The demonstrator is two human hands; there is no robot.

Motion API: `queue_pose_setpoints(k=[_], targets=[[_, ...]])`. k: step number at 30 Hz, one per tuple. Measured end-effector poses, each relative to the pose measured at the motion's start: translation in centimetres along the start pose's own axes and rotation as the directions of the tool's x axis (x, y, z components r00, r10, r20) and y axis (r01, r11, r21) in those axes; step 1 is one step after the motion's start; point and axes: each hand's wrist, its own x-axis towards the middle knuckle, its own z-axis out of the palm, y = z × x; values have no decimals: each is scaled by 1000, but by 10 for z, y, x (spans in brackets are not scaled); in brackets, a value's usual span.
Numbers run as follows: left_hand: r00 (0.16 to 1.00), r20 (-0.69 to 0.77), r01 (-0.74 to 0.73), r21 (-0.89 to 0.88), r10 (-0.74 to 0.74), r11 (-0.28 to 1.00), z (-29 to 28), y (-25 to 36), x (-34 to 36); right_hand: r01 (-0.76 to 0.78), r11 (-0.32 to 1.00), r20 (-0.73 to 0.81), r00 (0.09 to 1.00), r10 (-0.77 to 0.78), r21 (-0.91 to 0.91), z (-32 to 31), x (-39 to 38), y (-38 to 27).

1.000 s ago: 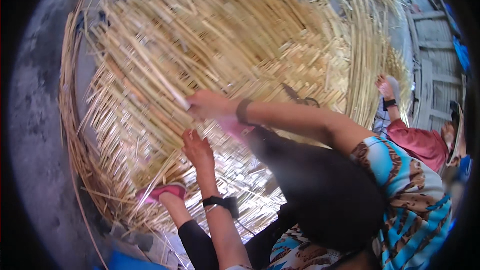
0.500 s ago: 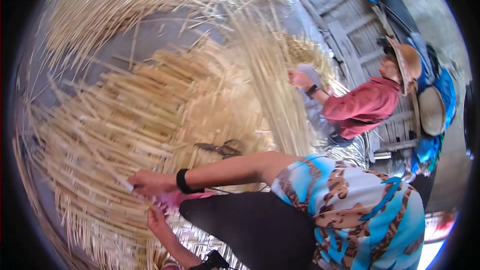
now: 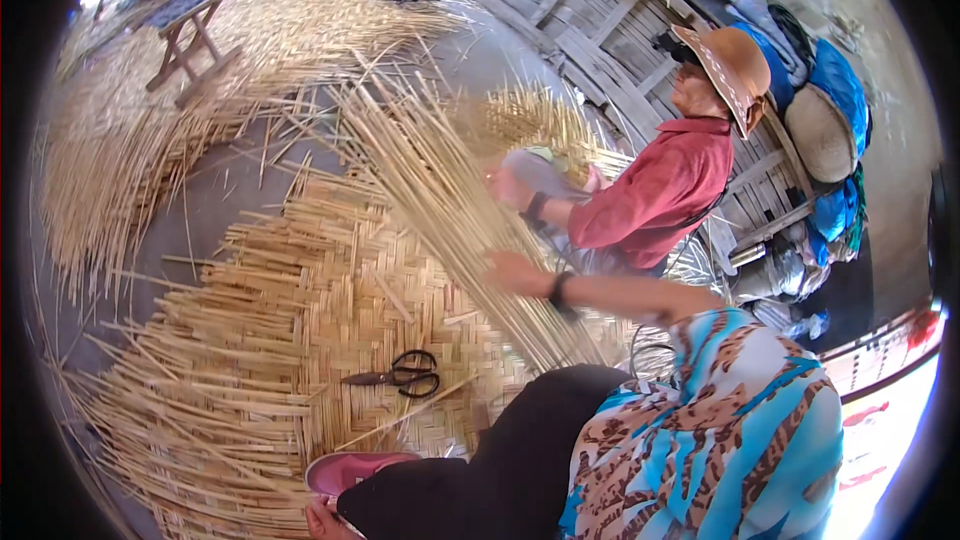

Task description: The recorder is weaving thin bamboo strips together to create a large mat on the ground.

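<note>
My right hand (image 3: 518, 274), smeared by motion, is over a long bundle of loose pale strips (image 3: 440, 190); whether its fingers grip any cannot be told. Down at the lower edge, beside a pink shoe (image 3: 350, 470), my left hand (image 3: 326, 520) shows only in part. Its fingers are curled together at the mat, and what they hold is hidden. The woven strip mat (image 3: 340, 300) spreads in front of me, with long unwoven ends along its left side. Black-handled scissors (image 3: 405, 375) lie on it, apart from both hands.
A co-worker in a red shirt (image 3: 660, 180) and brimmed hat sits across the bundle, one hand (image 3: 512, 190) near the strips. Another large woven mat (image 3: 290, 10) lies farther off, with a small wooden stool (image 3: 190, 35) on it. A slatted wooden panel (image 3: 570, 0) leans behind.
My right hand has moved away from my left, over to the strip bundle. The view has shifted, bringing the scissors and shoe into plain sight. The co-worker still sits at the bundle.
</note>
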Motion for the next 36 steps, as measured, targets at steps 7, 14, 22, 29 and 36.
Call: queue_pose_setpoints(k=[7, 14, 22, 29, 36], targets=[[995, 7, -101, 39, 101, 994, -14, 5, 5, -173, 950, -285, 926, 247, 261, -115, -94, 140], [988, -39, -147, 5, 147, 989, 6, 32, -4, -160, 725, -33, 969, 245, 669, -99, -46, 91], [987, -78, -145, -10, 144, 989, 12, 36, -9, 160, 882, -412, 910, 43, 443, -152, -58, -1], [970, -123, -217, -52, 210, 975, 13, 44, -17, 881, 473, -828, 272, -490, 10, -218, -75, -67], [918, -118, -391, -122, 378, 912, 26, 60, -42, 99, 741, -73, 995, -68, 664, -58, -16, -41]])
